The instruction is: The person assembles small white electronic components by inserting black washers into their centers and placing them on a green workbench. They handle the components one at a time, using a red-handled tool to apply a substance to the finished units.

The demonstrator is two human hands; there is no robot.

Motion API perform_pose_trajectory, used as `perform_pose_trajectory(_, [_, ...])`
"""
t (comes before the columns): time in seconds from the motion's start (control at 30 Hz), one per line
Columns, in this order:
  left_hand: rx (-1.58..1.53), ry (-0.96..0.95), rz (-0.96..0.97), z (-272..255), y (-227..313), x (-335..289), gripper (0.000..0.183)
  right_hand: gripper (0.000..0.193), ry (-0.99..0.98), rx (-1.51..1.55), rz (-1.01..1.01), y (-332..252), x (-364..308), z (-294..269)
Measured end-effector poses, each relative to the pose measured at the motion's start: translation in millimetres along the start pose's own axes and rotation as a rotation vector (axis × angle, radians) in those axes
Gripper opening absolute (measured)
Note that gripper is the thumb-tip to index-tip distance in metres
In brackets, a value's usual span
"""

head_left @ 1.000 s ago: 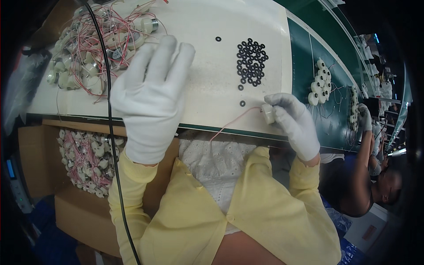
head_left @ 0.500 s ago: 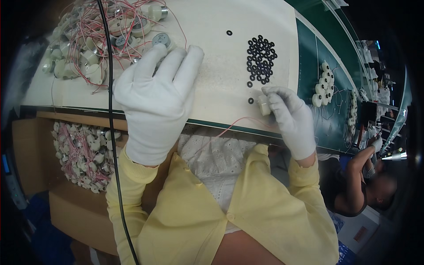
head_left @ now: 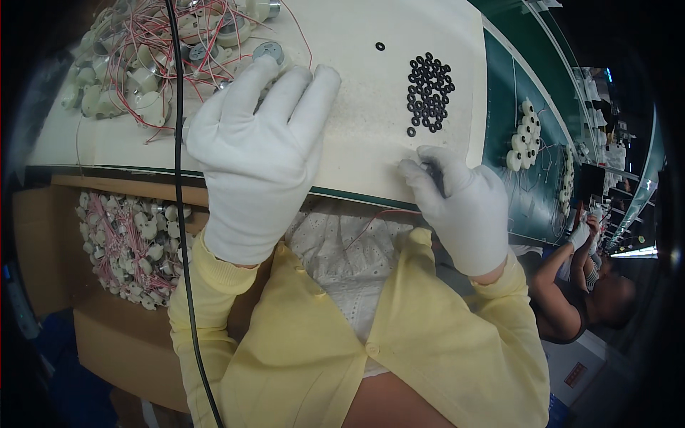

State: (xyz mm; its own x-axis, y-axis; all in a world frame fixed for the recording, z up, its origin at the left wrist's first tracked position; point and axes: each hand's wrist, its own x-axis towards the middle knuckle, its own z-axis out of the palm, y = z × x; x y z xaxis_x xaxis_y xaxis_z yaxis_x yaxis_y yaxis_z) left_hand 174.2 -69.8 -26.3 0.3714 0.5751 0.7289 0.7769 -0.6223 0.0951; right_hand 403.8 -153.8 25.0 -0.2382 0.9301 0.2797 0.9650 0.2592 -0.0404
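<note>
Wired parts [head_left: 152, 107] lie heaped on the desk [head_left: 357, 135] beside the left hand [head_left: 260, 150], whose fingers are extended; its grasp cannot be determined. The right hand [head_left: 460, 203] is curled near black rings [head_left: 430, 93], its grip hidden. A pink wire [head_left: 389, 210] shows beside it.

Head-worn camera (a wide fisheye, dark at its rim) looks steeply down from close above left hand [head_left: 260, 143] and right hand [head_left: 467, 207], table [head_left: 360, 132] at top, cardigan [head_left: 300, 357] at bottom, co-worker [head_left: 559, 303] farther off right
</note>
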Motion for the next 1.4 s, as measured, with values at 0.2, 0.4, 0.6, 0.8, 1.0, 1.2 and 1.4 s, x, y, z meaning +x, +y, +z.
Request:
perform_pose_trajectory(0.2, [0.011, -0.020, -0.013, -2.3, 2.1, 1.0, 0.039, 0.021, -0.083, -0.031, -0.037, -8.0, 6.1, -4.2])
perform_pose_trajectory(0.4, [-0.004, -0.047, -0.010, -4.5, 1.4, 1.9, 0.036, 0.014, -0.118, 0.248, 0.185, 9.9, 6.0, -4.6])
perform_pose_trajectory(0.6, [-0.001, -0.034, 0.011, -4.1, 0.6, 1.3, 0.037, 0.019, -0.030, 0.099, 0.296, 72.0, -28.9, -1.5])
perform_pose_trajectory(0.8, [0.057, -0.196, -0.004, -17.2, 7.4, 6.5, 0.056, 0.032, 0.085, 0.004, 0.082, 38.7, -11.8, -12.1])
perform_pose_trajectory(1.0, [0.092, -0.147, 0.016, -14.5, 7.2, 10.2, 0.046, 0.020, 0.138, -0.194, 0.111, 63.1, -24.5, -0.2])
perform_pose_trajectory(1.2, [0.014, -0.031, 0.077, -6.4, -3.8, 11.2, 0.047, 0.022, 0.169, -0.340, 0.152, 115.8, -44.1, -4.9])
perform_pose_trajectory(1.4, [-0.079, 0.135, 0.099, -14.0, 2.4, 22.5, 0.045, 0.035, 0.149, -0.222, 0.327, 97.2, -37.3, -25.1])
